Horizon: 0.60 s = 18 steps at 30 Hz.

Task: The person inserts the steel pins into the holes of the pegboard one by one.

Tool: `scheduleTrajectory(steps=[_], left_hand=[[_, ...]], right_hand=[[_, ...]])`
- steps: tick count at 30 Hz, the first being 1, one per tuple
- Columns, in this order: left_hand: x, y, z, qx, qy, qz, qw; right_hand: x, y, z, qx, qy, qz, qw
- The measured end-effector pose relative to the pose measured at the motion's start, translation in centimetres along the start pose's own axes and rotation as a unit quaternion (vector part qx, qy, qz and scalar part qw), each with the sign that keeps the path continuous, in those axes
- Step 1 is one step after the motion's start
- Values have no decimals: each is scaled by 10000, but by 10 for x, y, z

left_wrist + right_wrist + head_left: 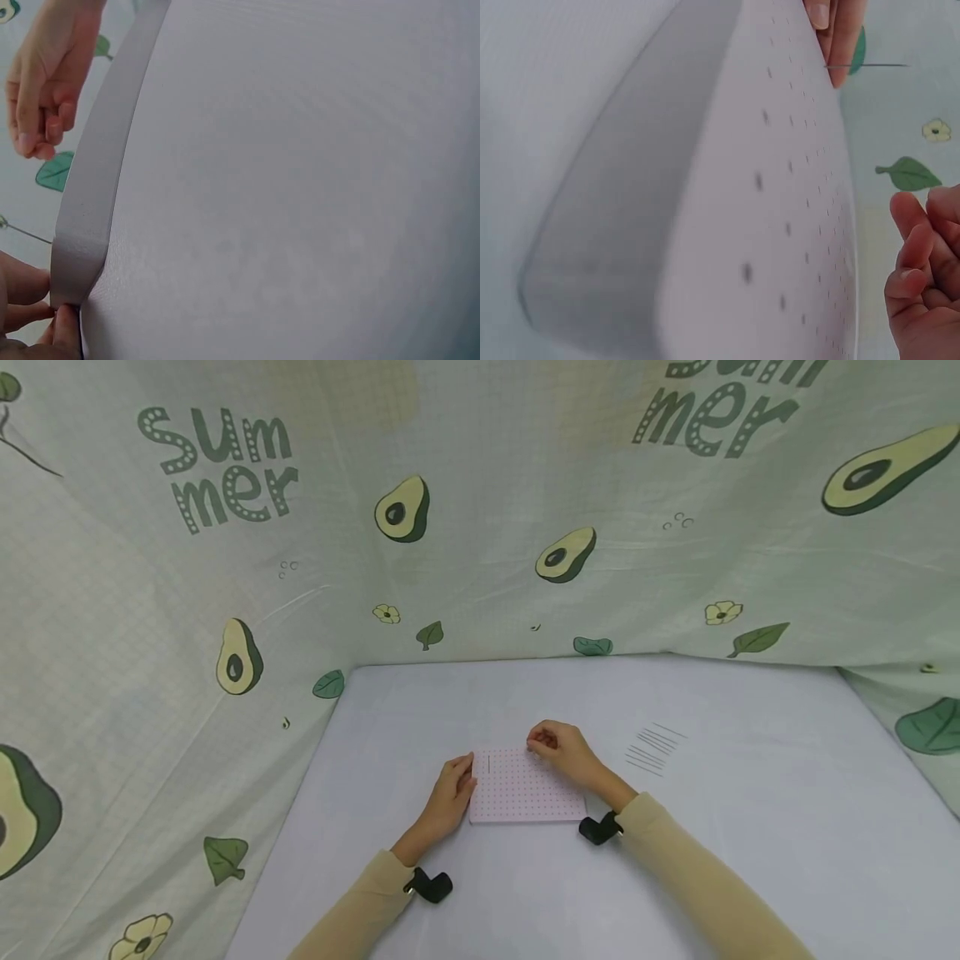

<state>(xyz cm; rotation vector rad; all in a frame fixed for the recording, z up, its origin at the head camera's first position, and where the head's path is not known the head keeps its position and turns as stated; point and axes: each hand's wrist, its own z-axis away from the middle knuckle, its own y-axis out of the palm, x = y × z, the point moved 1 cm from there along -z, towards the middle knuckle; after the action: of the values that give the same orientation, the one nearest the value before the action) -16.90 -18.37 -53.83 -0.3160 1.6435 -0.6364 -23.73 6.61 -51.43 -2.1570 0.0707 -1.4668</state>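
Note:
A pale pink pegboard (528, 793) with rows of small holes lies on the table. My left hand (450, 793) grips its left edge, with fingertips by the far left corner in the left wrist view. One thin metal pin (489, 764) stands in the board near that corner, and the pin (877, 65) also shows side-on in the right wrist view. Above the board's far edge is my right hand (562, 750), its fingers (911, 244) loosely curled. Nothing shows between those fingers in any view.
Several thin metal pins (652, 750) lie in a slanted row to the right of the board. The white table (750, 827) meets a hanging cloth (480, 602) printed with avocados and leaves at its far edge.

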Motion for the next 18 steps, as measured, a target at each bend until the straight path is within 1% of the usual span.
scheduleTrajectory(steps=[7, 14, 18], left_hand=[[-1, 0, 1, -34, 111, 31, 9999], [0, 1, -1, -23, 187, 81, 9998], [0, 1, 0, 15, 113, 72, 9999]], right_hand=[[-3, -21, 3, -166, 283, 72, 9994], [-13, -44, 13, -329, 484, 151, 9982], [-18, -53, 19, -452, 572, 308, 9969]])
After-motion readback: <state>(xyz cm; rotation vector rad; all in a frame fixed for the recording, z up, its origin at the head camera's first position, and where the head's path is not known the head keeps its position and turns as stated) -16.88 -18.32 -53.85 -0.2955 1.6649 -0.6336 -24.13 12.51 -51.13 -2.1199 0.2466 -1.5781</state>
